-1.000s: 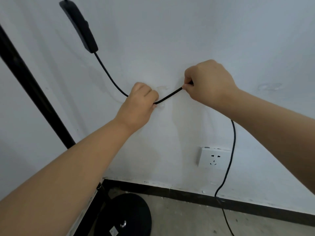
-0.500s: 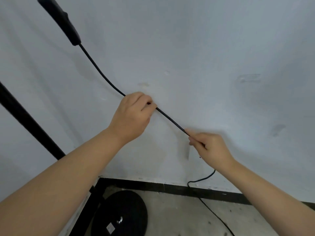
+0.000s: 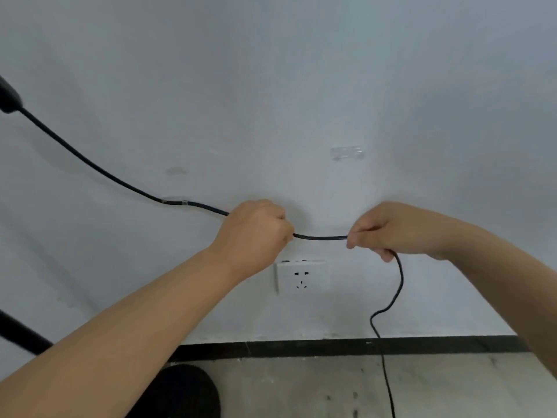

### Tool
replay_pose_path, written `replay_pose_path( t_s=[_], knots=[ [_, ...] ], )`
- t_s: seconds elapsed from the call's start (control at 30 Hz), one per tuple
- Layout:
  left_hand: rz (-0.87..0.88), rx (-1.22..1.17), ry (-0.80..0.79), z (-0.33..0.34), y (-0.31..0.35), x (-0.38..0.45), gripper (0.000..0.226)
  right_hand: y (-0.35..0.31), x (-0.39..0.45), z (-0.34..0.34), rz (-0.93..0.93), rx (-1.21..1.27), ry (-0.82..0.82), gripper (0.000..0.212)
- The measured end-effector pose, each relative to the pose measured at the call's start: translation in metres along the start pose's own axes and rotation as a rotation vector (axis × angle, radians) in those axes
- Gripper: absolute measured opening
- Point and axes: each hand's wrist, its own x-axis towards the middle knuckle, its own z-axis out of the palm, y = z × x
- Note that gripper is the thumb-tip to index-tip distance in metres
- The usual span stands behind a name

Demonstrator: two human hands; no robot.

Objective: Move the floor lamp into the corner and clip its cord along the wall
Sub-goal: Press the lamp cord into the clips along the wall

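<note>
A thin black lamp cord (image 3: 320, 237) runs along the white wall from an inline switch (image 3: 8, 96) at the far left. It passes through a clear clip (image 3: 174, 200) stuck to the wall. My left hand (image 3: 256, 233) grips the cord just right of that clip. My right hand (image 3: 388, 229) pinches it a short way further right, and a short stretch sags between the hands. From my right hand the cord drops to the floor. A second clear clip (image 3: 346, 152) sits empty higher on the wall. The lamp's black round base (image 3: 187, 390) and pole (image 3: 21, 334) show at lower left.
A white wall socket (image 3: 301, 279) sits just below my hands, with nothing plugged in. A black skirting board (image 3: 346, 346) runs along the wall's foot above a grey concrete floor (image 3: 301, 387).
The view has shifted right. The cord now sits in the left clip. Both hands have moved right along the cord, and my right hand rose level with the left.
</note>
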Motion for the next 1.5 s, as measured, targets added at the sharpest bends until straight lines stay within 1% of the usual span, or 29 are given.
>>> replay_pose_path(
  t_s=[0.07,0.13,0.2,0.27,0.33,0.43,0.5,0.6,0.7,0.77,0.87,0.93,1.0,1.07,1.13,1.2,1.27,1.37,1.43,1.5],
  knots=[
    [-0.061,-0.068,0.061,-0.003,0.016,0.016,0.011,-0.008,-0.009,-0.017,-0.039,-0.044,0.097,0.018],
    [-0.206,-0.145,0.029,-0.006,0.021,0.032,0.017,-0.015,-0.015,-0.029,-0.112,-0.104,0.213,0.014],
    [-0.283,-0.202,0.017,-0.004,0.018,0.043,0.019,-0.02,-0.018,-0.037,-0.17,-0.158,0.34,0.011],
    [-0.266,-0.206,0.084,-0.008,0.016,0.048,0.014,-0.023,-0.017,-0.042,-0.21,-0.209,0.434,0.013],
    [-0.238,-0.196,0.184,-0.011,0.019,0.051,0.01,-0.026,-0.016,-0.045,-0.248,-0.277,0.51,0.016],
    [-0.267,-0.198,0.219,-0.018,0.027,0.057,0.012,-0.033,-0.014,-0.049,-0.331,-0.342,0.611,0.018],
    [-0.306,-0.217,0.281,-0.018,0.03,0.065,0.013,-0.038,-0.009,-0.052,-0.353,-0.404,0.629,0.019],
    [-0.39,-0.219,0.271,-0.017,0.032,0.076,0.013,-0.043,-0.002,-0.057,-0.32,-0.488,0.641,0.02],
    [-0.4,-0.248,0.365,-0.016,0.034,0.077,0.007,-0.045,0.001,-0.059,-0.313,-0.514,0.652,0.019],
    [-0.414,-0.253,0.358,-0.014,0.039,0.075,0.009,-0.047,0.001,-0.058,-0.308,-0.515,0.635,0.019],
    [-0.331,-0.169,0.365,-0.014,0.037,0.071,0.02,-0.05,0.003,-0.058,-0.317,-0.502,0.654,0.018],
    [-0.289,-0.124,0.345,-0.018,0.031,0.068,0.022,-0.052,0.005,-0.057,-0.339,-0.495,0.674,0.017],
    [-0.195,-0.03,0.344,-0.005,0.04,0.088,0.022,-0.023,0.008,-0.069,-0.358,-0.456,0.763,0.016],
    [-0.169,-0.012,0.331,-0.01,0.036,0.088,0.024,-0.013,0.009,-0.066,-0.373,-0.38,0.775,0.014],
    [-0.099,-0.026,0.383,-0.011,0.036,0.089,0.027,-0.004,0.004,-0.065,-0.335,-0.184,0.778,0.01],
    [-0.022,-0.009,0.427,-0.011,0.038,0.091,0.025,0.006,0.0,-0.063,-0.319,0.006,0.76,0.009],
    [-0.001,0.012,0.441,-0.013,0.037,0.093,0.018,0.013,0.0,-0.057,-0.327,0.127,0.756,0.018],
    [-0.033,-0.011,0.419,-0.017,0.033,0.096,0.011,0.02,-0.002,-0.048,-0.327,0.304,0.686,0.027],
    [-0.025,0.046,0.412,-0.016,0.035,0.098,0.015,0.033,-0.005,-0.043,-0.314,0.418,0.603,0.029],
    [0.012,0.138,0.449,-0.011,0.039,0.097,0.02,0.052,-0.011,-0.033,-0.31,0.557,0.532,0.031]
  ],
)
